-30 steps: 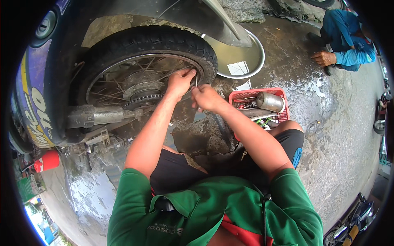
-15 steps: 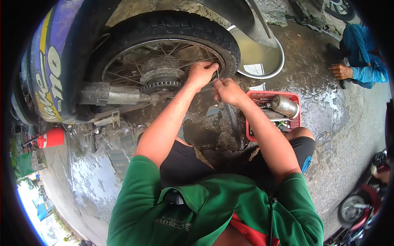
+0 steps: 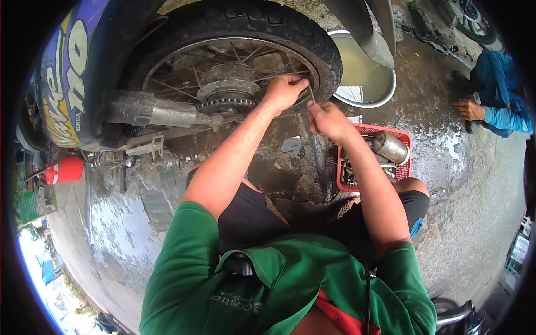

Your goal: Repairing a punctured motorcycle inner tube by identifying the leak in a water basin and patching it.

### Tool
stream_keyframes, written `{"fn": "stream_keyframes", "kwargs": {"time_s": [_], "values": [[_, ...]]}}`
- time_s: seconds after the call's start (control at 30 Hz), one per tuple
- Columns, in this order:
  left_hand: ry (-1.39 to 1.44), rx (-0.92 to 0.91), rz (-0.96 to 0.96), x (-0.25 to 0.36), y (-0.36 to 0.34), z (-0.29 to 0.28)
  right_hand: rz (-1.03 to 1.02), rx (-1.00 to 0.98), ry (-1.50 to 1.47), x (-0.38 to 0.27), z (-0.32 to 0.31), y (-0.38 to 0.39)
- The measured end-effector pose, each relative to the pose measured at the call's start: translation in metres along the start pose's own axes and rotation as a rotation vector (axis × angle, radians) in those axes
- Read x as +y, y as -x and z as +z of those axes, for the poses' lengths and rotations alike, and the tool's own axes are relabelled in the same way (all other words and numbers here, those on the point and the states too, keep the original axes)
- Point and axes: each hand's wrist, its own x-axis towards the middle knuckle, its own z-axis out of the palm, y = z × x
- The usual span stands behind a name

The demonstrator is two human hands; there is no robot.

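Note:
A motorbike's spoked wheel with a black tyre (image 3: 240, 19) is in front of me, its metal rim (image 3: 190, 49) facing me. My left hand (image 3: 283, 94) is at the right part of the rim, thumb and fingers pinched together; what they hold is hidden. Just below and to the right, my right hand (image 3: 330, 121) is closed round a thin metal rod (image 3: 311, 96). The rod's upper end points up toward the rim beside my left fingertips. Left of my hands are the chain and sprocket (image 3: 229, 105) and the hub (image 3: 223, 84).
Right of my right hand stands a red plastic basket (image 3: 406, 167) with a metal canister (image 3: 389, 148) and several tools. Behind it sits a metal basin (image 3: 393, 84) of murky water. A person in blue (image 3: 499, 84) is at far right. A red container (image 3: 64, 170) stands at left.
The whole view has shifted, so the wheel and basin sit further right in the picture. Both hands stay at the same part of the rim, and the rod remains in my right hand.

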Motion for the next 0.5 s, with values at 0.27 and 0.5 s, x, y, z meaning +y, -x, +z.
{"fn": "stream_keyframes", "kwargs": {"time_s": [0.27,0.5], "values": [[0.056,0.068,0.106,-0.012,-0.006,0.012,-0.078,0.193,0.251,0.035,0.029,-0.064],[-0.063,0.083,0.17,-0.02,-0.002,0.003,-0.107,0.028,0.295,0.007,-0.016,-0.003]]}}
